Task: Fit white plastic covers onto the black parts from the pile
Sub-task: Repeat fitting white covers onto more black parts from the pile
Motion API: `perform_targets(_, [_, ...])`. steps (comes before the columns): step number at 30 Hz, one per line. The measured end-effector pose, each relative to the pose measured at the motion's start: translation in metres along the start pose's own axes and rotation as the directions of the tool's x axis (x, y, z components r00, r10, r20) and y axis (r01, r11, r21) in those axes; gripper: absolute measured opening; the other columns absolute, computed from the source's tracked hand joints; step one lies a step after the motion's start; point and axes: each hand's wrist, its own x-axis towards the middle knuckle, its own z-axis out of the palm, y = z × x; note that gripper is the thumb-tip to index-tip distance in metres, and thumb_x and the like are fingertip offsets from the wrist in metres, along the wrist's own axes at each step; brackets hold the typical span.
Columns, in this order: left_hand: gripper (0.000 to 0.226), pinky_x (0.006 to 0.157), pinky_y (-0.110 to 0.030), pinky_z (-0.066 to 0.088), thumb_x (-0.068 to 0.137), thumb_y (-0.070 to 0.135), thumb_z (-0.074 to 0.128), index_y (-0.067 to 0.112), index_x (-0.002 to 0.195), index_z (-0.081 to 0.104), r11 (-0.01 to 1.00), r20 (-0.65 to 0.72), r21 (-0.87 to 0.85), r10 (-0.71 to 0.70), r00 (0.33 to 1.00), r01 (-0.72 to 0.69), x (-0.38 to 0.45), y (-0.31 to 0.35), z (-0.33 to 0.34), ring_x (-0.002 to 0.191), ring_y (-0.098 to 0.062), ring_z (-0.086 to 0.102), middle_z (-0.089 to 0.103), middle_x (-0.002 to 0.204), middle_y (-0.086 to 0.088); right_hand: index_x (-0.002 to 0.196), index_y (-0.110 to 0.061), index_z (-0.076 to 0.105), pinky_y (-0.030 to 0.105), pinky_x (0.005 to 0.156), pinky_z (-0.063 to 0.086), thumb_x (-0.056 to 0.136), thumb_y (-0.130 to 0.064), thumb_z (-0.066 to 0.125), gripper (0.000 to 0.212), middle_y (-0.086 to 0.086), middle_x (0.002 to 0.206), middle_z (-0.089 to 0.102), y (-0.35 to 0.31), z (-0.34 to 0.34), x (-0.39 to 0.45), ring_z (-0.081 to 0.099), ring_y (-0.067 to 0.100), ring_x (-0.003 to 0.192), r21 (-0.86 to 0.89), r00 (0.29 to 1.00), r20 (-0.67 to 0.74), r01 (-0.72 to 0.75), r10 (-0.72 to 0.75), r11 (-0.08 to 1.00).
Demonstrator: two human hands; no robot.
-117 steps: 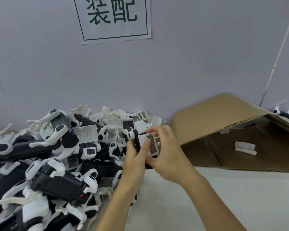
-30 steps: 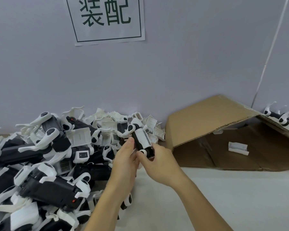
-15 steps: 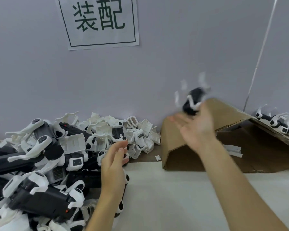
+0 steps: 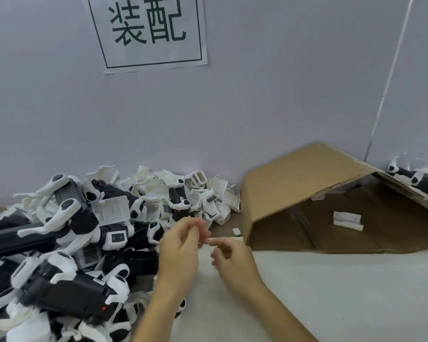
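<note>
a tangled pile [image 4: 79, 243] of moulded plastic is heaped on the left of a pale, matte table [image 4: 331, 292], reaching to the far wall. the black parts [image 4: 67, 290] in it are blocky and dull, many clipped with smooth, curved white arms. the white covers [image 4: 219, 187] are gathered at the far right edge of the pile: small, flat, ribbed rectangles with slotted grilles. a creased brown cardboard box [image 4: 294, 178] is tipped on its side at the right, with one white piece [image 4: 347, 220] lying inside. more black and white pieces [image 4: 420, 178] are seen on top of it at the far right. the left hand [image 4: 181, 248] and right hand [image 4: 232, 257] are held just apart above the table beside the pile, fingers loosely curled, nothing gripped in either. a paper sign [image 4: 148, 30] is fixed to the wall.
</note>
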Motion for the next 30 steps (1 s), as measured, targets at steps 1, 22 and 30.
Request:
perform_targets(1, [0.035, 0.068, -0.028, 0.055, 0.097, -0.007, 0.045, 0.015, 0.085, 0.070, 0.999, 0.016, 0.035, 0.015, 1.000, -0.015, -0.001, -0.001, 0.001, 0.071, -0.013, 0.067, 0.072, 0.077, -0.007, 0.108, -0.017, 0.074, 0.032, 0.077, 0.059, 0.095, -0.005, 0.054, 0.027, -0.004, 0.091, 0.072, 0.003, 0.001, 0.000, 0.068, 0.011, 0.077, -0.029, 0.999, -0.014, 0.030, -0.031, 0.999])
perform_targets(22, [0.026, 0.078, -0.016, 0.044, 0.096, 0.009, 0.046, 0.033, 0.107, 0.046, 0.976, -0.114, 0.150, 0.175, 0.978, -0.158, -0.008, 0.004, 0.000, 0.101, -0.008, 0.051, 0.052, 0.111, 0.003, 0.088, -0.015, 0.074, 0.040, 0.076, 0.052, 0.098, -0.021, 0.058, 0.020, 0.005, 0.084, 0.070, -0.078, 0.019, 0.073, 0.062, 0.022, 0.082, -0.284, 0.944, 0.037, 0.326, -0.329, 0.902])
perform_targets(30, [0.016, 0.068, -0.038, 0.048, 0.097, 0.012, 0.048, 0.022, 0.091, 0.059, 0.983, -0.111, 0.119, 0.150, 0.982, -0.137, -0.004, 0.000, 0.001, 0.075, -0.018, 0.057, 0.064, 0.086, 0.003, 0.081, -0.006, 0.066, 0.044, 0.068, 0.058, 0.102, -0.020, 0.055, 0.028, 0.013, 0.075, 0.071, -0.093, -0.007, 0.059, 0.070, 0.033, 0.072, 0.181, 0.912, -0.385, 0.222, -0.139, 0.958])
